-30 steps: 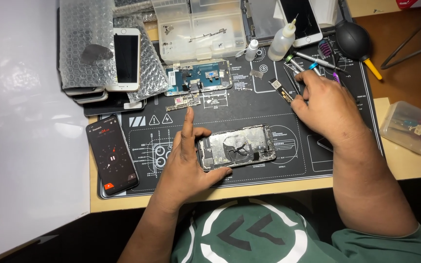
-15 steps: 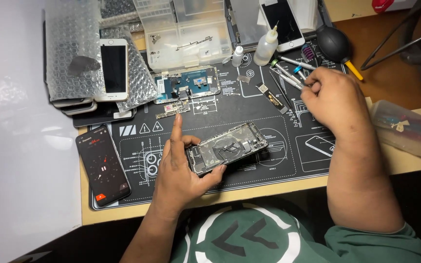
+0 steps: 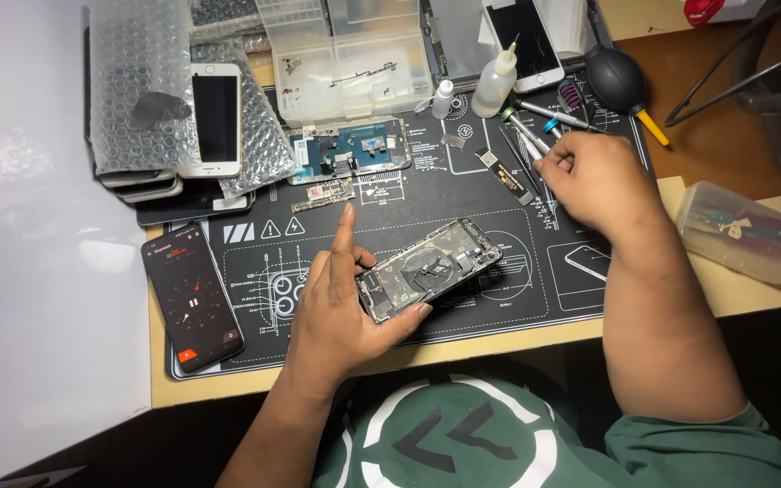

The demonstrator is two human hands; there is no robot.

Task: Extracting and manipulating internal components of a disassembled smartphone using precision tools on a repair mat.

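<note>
Our left hand [image 3: 341, 312] holds the opened phone [image 3: 429, 268] by its near end, fingers wrapped around its edge and one finger sticking straight up. The phone is tilted, just above the black mat [image 3: 499, 298] on the worktop [image 3: 716, 294]. Our right hand [image 3: 594, 181] reaches to the screwdrivers [image 3: 535, 126] at the mat's far side. Its fingers curl around a thin tool there. A small white bottle [image 3: 496, 83] stands nearby. Another phone [image 3: 193, 295] lies lit up on the left.

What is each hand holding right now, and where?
Left hand grips the opened phone by its lower-left end. Right hand rests among the screwdrivers; grasp unclear.
</note>
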